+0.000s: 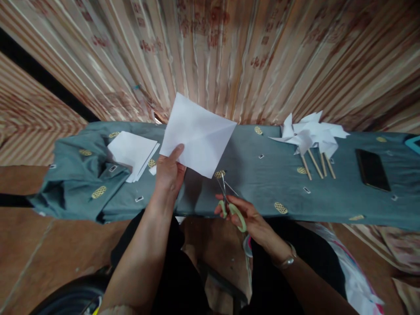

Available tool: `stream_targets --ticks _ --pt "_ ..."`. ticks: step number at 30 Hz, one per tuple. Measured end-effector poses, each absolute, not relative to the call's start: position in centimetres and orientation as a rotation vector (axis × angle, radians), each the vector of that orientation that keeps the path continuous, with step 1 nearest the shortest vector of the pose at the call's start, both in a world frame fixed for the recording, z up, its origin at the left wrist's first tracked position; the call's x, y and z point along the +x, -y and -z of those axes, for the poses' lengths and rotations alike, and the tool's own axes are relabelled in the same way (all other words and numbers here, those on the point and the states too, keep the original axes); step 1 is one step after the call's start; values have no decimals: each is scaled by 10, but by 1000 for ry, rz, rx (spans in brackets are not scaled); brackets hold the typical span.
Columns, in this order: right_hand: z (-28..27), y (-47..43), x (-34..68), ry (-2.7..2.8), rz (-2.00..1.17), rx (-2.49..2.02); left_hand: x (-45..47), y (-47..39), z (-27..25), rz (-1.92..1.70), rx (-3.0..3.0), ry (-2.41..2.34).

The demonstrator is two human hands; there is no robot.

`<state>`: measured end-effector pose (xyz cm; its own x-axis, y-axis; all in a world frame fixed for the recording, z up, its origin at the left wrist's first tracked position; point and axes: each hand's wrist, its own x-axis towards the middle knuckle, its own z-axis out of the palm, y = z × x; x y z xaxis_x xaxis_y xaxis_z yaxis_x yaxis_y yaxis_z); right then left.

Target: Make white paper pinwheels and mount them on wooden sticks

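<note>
My left hand (pixel 170 168) pinches the near left corner of a white square sheet of paper (pixel 200 133), thumb on top. Faint crease lines run across the sheet, which is held up above the cloth. Just below its lowest corner, my right hand (pixel 244 212) holds scissors (pixel 236 214) with pale green handles, fingers through the loops. The blades point up toward the paper but do not touch it. Left of my left hand lies a small stack of white paper (pixel 133 151). Several white paper pinwheels (pixel 310 133) on wooden sticks lie together to the right.
A grey-green patterned cloth (pixel 259 175) covers the narrow table and bunches up at the left end. A dark phone (pixel 373 169) lies right of the pinwheels, and a blue object (pixel 412 143) sits at the right edge. Behind the table hangs a pleated curtain (pixel 210 57).
</note>
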<state>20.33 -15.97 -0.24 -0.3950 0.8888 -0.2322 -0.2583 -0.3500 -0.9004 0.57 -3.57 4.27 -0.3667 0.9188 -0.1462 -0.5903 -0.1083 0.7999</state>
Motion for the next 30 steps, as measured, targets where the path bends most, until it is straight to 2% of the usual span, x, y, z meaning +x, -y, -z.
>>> stream_targets --ticks 30 --pt "12 144 193 1184 -1712 -1000 27 39 -34 -1609 534 -1000"
